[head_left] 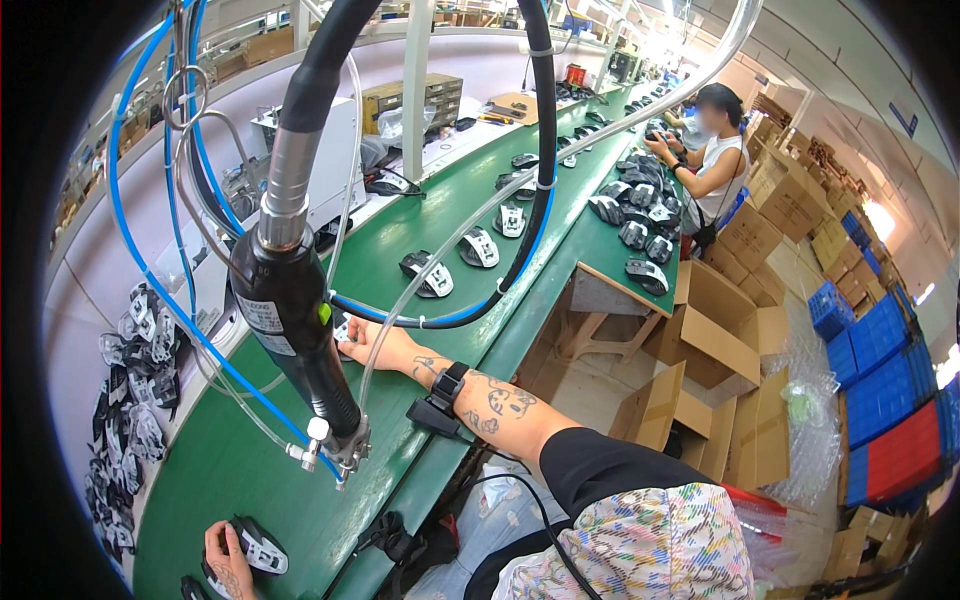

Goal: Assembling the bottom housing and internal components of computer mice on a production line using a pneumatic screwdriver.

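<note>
My right hand (382,346) reaches across the green conveyor belt (330,420), its fingertips closed on a white-and-black computer mouse (342,327). Most of that mouse is hidden behind a hanging black power screwdriver (290,310), whose metal tip points down over the belt. At the lower left my left hand (228,562) has its fingers curled, and what lies within them is mostly hidden. Right beside its thumb lies another black-and-white mouse (261,545). A further mouse (193,588) is partly cut off below that hand.
Several mice (478,247) lie farther along the belt. Mouse parts (130,390) are heaped at the left. Blue and black hoses (545,120) loop around the screwdriver. A co-worker (715,160) handles mice at a side table. Cardboard boxes (715,350) and blue crates (885,390) stand right.
</note>
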Demonstrator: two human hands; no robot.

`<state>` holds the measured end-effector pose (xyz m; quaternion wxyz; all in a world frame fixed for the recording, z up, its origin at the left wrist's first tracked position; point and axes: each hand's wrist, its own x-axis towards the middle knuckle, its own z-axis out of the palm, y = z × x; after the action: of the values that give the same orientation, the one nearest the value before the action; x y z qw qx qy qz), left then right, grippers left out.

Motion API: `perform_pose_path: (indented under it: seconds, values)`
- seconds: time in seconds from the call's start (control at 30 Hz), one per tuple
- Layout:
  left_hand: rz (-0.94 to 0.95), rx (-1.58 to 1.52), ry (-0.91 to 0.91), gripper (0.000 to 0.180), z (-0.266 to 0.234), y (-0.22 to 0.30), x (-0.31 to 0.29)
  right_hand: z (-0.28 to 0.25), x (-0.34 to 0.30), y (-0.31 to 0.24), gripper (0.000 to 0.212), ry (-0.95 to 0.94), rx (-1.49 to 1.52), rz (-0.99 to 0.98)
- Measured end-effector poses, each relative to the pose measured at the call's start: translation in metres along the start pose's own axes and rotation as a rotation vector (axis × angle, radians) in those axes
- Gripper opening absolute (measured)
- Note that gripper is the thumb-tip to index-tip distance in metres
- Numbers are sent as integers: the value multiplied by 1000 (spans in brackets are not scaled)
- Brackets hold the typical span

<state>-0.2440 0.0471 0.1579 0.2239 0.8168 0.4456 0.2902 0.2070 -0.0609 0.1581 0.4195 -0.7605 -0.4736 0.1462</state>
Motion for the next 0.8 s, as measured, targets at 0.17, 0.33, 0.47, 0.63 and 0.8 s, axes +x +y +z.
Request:
perform_pose_path:
  seconds: [0.17,0.33,0.47,0.63,0.8]
  values:
    - [-5,6,-10,26,-2,2,-1,2,1,3,30,28,-4,-10]
    - [13,25,3,25,-2,0,-2,1,-2,-5,25,-10,46,-10]
    - [-33,-27,-12,23,0,-2,-1,5,1,3,20,74,37,-74]
    - [-33,-63,-1,21,1,-4,-2,-3,-4,-9,20,105,78,-36]
    - [-26,-37,-21,20,0,-6,-1,-8,-7,-18,20,17,137,-62]
